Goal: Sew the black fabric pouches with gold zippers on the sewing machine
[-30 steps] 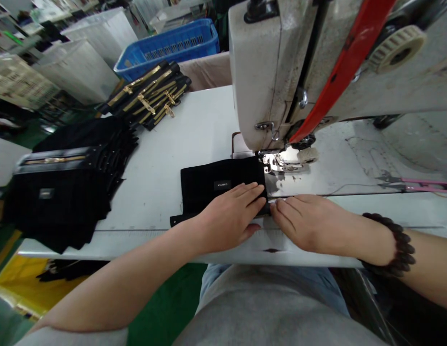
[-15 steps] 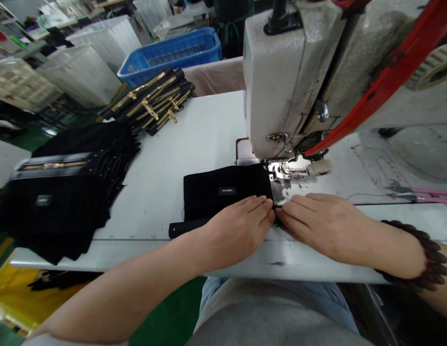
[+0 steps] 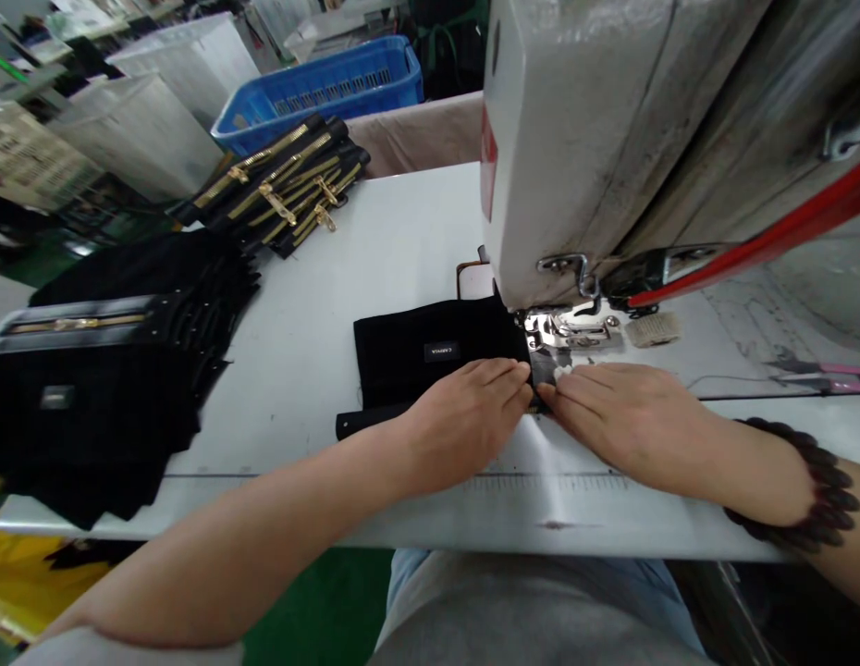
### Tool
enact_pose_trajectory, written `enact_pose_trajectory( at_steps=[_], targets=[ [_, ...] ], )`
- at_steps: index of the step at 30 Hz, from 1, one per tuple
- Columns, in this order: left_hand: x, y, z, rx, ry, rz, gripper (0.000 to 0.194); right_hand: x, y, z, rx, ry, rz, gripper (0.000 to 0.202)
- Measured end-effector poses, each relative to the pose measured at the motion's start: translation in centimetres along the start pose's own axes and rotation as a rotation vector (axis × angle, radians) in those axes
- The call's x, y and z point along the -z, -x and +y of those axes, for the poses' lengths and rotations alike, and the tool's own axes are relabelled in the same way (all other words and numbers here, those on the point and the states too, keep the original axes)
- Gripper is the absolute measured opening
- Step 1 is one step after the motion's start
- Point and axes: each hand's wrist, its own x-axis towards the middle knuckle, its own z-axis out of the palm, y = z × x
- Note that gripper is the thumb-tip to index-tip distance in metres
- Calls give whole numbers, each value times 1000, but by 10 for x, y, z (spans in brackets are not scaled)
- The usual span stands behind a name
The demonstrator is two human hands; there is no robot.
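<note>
A black fabric panel (image 3: 402, 356) with a small label reading CARPISA lies on the white sewing table, its right edge under the presser foot (image 3: 541, 330) of a sewing machine (image 3: 575, 148). Across the panel's lower right part rests my left hand (image 3: 468, 421), fingers together and closed on the fabric near that edge. My right hand (image 3: 628, 421), with a dark bead bracelet on its wrist, pinches the same edge from the other side, just below the foot. The fingertips of both hands nearly meet, and what lies under them is partly hidden. A dark strip with a snap sticks out below the panel.
At left lies a stack of black fabric pieces (image 3: 117, 370) with zippers. Behind it are black zipper strips (image 3: 277, 190) with gold pulls and a blue basket (image 3: 319, 88). Pink-handled snips (image 3: 829, 376) lie at right. A yellow container (image 3: 28, 583) stands below the table edge.
The panel's right edge and both hands have shifted slightly up the table toward the presser foot. The view has also moved closer to the machine. Both hands keep their hold.
</note>
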Motion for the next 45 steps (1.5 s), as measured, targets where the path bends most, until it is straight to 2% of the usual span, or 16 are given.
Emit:
enact_pose_trajectory(
  at_steps=[8,15,19,23,25,27,28,30,34,36,40,45],
  targets=[
    [-2,-9,-17,32,72,-108,33,-12,-2,13,-94,-25,-30,24],
    [-8,-13,-29,50,175,-38,33,-17,-3,23,-141,2,-64,23],
    [-9,-12,-41,159,464,20,38,-12,-3,31,-244,22,17,35],
    [-13,-12,-61,356,980,31,42,-18,-6,39,-379,-5,-21,54],
    [-16,-11,-69,413,1199,16,43,-20,-10,41,-386,-71,-40,53],
    [-17,-11,-72,429,1265,7,44,-15,-12,42,-359,-136,-23,46],
    [-16,-11,-71,414,1223,4,44,-10,-11,42,-324,-176,-16,41],
    [-10,-12,-63,321,993,-14,41,3,-5,44,-225,-280,-53,36],
    [8,-17,-34,56,228,-145,33,22,13,49,-106,-407,-250,32],
    [14,-20,-22,-32,-16,-217,31,21,16,47,-124,-363,-207,31],
    [16,-22,-19,-83,-104,-267,30,5,6,31,-203,-83,24,32],
    [9,-16,-26,-51,-79,-197,30,-8,-2,16,-153,-34,40,29]
  ],
)
